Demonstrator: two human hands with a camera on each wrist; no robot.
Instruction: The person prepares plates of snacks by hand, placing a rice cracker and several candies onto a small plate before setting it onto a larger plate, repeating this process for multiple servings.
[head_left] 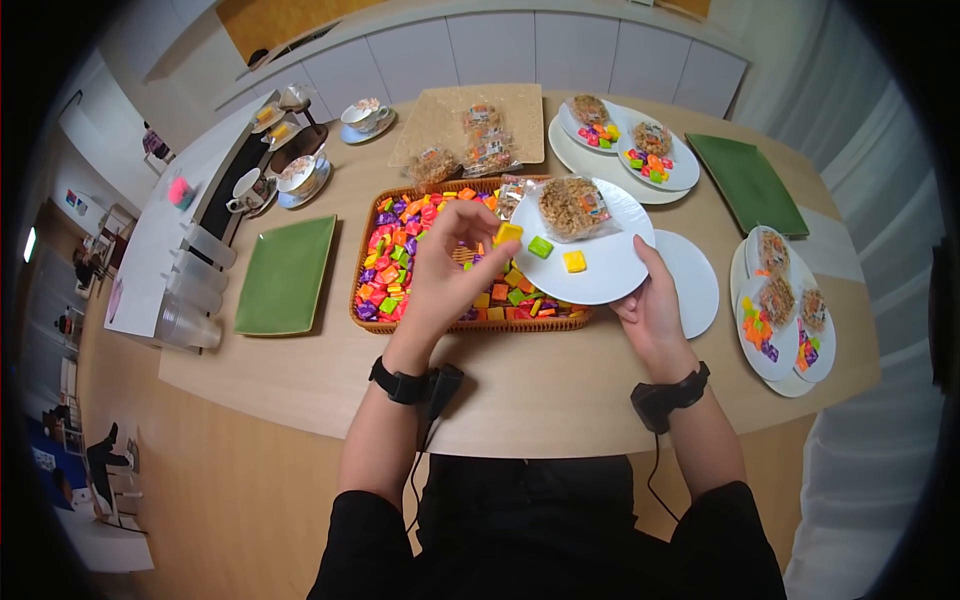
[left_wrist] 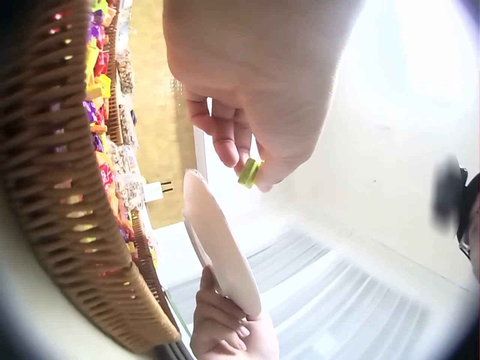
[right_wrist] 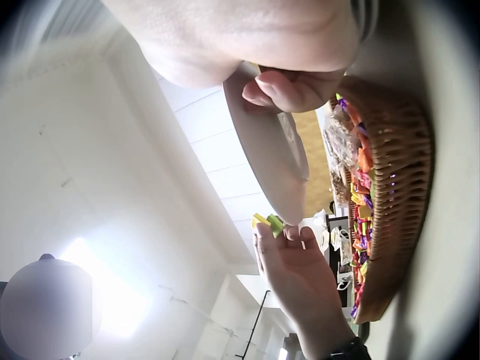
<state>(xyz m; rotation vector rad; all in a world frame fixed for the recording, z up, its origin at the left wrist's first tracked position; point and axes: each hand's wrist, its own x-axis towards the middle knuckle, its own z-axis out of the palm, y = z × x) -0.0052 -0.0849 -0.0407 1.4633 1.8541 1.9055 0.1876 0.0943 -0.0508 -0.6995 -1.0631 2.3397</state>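
Note:
My left hand [head_left: 455, 262] pinches a small yellow wrapped candy [head_left: 508, 234] between thumb and fingertips, right at the near-left rim of a white plate [head_left: 610, 265]. In the right wrist view a green bit [right_wrist: 275, 225] shows beside that yellow candy at the fingertips. My right hand [head_left: 650, 310] grips the plate by its right edge, thumb over the rim and fingers under it. On the plate lie a round, clear-wrapped grain cake [head_left: 573, 208], a green candy [head_left: 540, 247] and another yellow candy [head_left: 574, 261]. The plate is held above a wicker basket [head_left: 362, 322] of colourful wrapped candies.
An empty white plate [head_left: 690, 285] lies right of the basket. Filled plates with cakes and candies stand on white platters [head_left: 575, 165] at back right and far right. Green trays [head_left: 288, 275] flank the table. More wrapped cakes [head_left: 485, 135] lie on a beige board [head_left: 435, 110]; cups [head_left: 297, 175] stand left.

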